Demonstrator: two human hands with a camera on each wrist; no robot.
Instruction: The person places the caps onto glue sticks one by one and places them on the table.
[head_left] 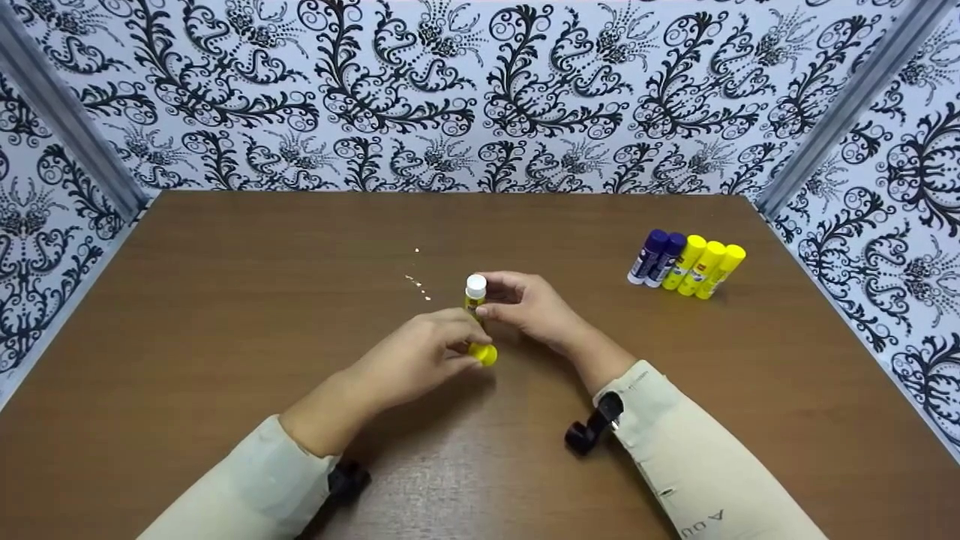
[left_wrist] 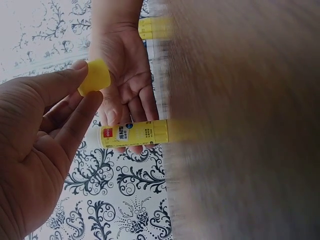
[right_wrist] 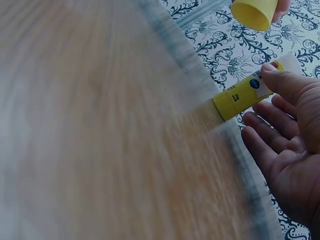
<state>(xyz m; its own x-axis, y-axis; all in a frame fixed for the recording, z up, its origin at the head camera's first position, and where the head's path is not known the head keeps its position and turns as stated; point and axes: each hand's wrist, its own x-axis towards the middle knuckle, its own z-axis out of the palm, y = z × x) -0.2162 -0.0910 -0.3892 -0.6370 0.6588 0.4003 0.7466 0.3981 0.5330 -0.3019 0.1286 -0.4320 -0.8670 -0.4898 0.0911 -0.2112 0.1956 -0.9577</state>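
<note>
A yellow glue stick (left_wrist: 135, 134) stands upright on the brown table, its white top (head_left: 476, 286) bare. My right hand (head_left: 534, 309) holds it around the upper body between thumb and fingers; in the right wrist view the thumb lies along the label of the glue stick (right_wrist: 240, 97). My left hand (head_left: 420, 352) pinches a loose yellow cap (head_left: 486, 355) by thumb and fingertips, just in front of the stick. Seen from the left wrist, the cap (left_wrist: 97, 76) is off to the side of the white top. The right wrist view shows the open end of the cap (right_wrist: 252, 14).
To the right on the table (head_left: 247, 300), two purple glue sticks (head_left: 656, 259) and three yellow glue sticks (head_left: 701, 266) stand side by side in a row. Small pale crumbs (head_left: 417, 284) lie left of the hands. Patterned walls (head_left: 465, 90) enclose the back and sides.
</note>
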